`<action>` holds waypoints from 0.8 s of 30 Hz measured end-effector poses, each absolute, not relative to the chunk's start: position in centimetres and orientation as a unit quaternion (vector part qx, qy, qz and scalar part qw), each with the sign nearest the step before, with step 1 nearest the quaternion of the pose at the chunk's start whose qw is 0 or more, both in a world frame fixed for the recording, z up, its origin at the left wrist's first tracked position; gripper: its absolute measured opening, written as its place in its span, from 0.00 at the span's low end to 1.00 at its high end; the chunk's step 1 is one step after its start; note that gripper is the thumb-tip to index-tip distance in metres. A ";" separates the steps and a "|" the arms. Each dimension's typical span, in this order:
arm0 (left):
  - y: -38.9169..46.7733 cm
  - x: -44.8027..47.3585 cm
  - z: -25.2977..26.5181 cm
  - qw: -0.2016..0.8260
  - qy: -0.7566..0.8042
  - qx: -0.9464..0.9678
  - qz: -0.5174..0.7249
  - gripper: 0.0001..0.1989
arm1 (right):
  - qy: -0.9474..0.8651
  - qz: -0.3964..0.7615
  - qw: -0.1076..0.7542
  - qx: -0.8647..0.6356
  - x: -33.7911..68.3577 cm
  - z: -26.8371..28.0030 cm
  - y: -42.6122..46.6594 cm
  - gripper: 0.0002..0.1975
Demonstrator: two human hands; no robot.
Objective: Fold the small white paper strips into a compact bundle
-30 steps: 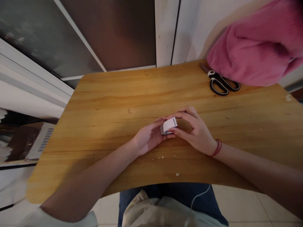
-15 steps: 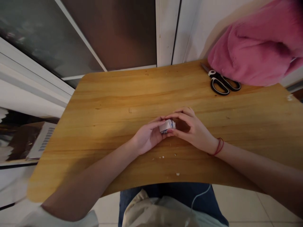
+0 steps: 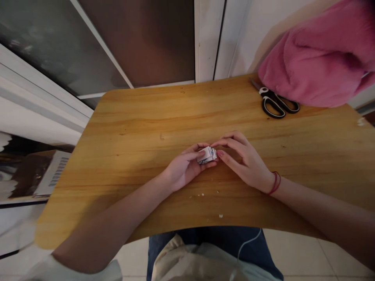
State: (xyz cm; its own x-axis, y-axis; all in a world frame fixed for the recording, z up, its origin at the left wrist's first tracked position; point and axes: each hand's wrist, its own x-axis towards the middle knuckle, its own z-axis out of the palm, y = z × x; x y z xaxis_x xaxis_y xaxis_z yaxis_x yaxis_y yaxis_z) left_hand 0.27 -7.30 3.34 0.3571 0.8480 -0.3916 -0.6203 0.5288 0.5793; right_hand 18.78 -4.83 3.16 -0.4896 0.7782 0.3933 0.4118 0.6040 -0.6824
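Note:
Above the middle of the table, my left hand [image 3: 184,166] is closed around a small stack of white paper pieces with blue print [image 3: 208,155]. Its thumb presses on the stack's upper face while the fingers wrap behind and below. The layered right end of the stack sticks out of the grip. Just right of that end is my right hand [image 3: 247,160], thumb and fingers spread apart. Its thumb and index tips are at the stack's edge; whether they touch it I cannot tell. A red cord circles the right wrist.
The wooden table [image 3: 140,128] carries black-handled scissors [image 3: 275,103] at the back right, beside a pink plush cloth [image 3: 316,66]. Small white scraps [image 3: 220,216] lie near the front edge. A cardboard box [image 3: 49,175] stands left of the table, and a panelled door borders the back.
My right hand has drawn slightly right; its thumb has come off the stack's front side and its fingers have opened. The left hand keeps hold of the stack.

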 end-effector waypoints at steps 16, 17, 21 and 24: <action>-7.3 0.2 3.2 0.814 0.319 0.181 0.450 0.08 | -0.841 0.224 0.377 -0.318 19.0 3.4 -4.8 0.10; -7.3 0.2 3.2 0.814 0.320 0.180 0.451 0.08 | -0.841 0.226 0.376 -0.317 18.9 3.4 -4.8 0.10; -7.4 0.2 3.1 0.812 0.323 0.181 0.452 0.08 | -0.847 0.229 0.369 -0.306 18.8 3.4 -4.9 0.11; -7.4 0.2 3.1 0.813 0.317 0.181 0.454 0.07 | -0.852 0.212 0.370 -0.304 18.8 3.4 -4.9 0.12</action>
State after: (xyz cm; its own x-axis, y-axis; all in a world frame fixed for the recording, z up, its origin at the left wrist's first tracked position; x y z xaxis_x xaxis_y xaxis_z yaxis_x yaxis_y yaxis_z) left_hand 0.18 -7.39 3.05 0.3869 0.8526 -0.3513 -0.6231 0.5225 0.5820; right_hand 18.77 -4.88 3.38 -0.5424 0.6742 0.5013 0.3609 0.7258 -0.5856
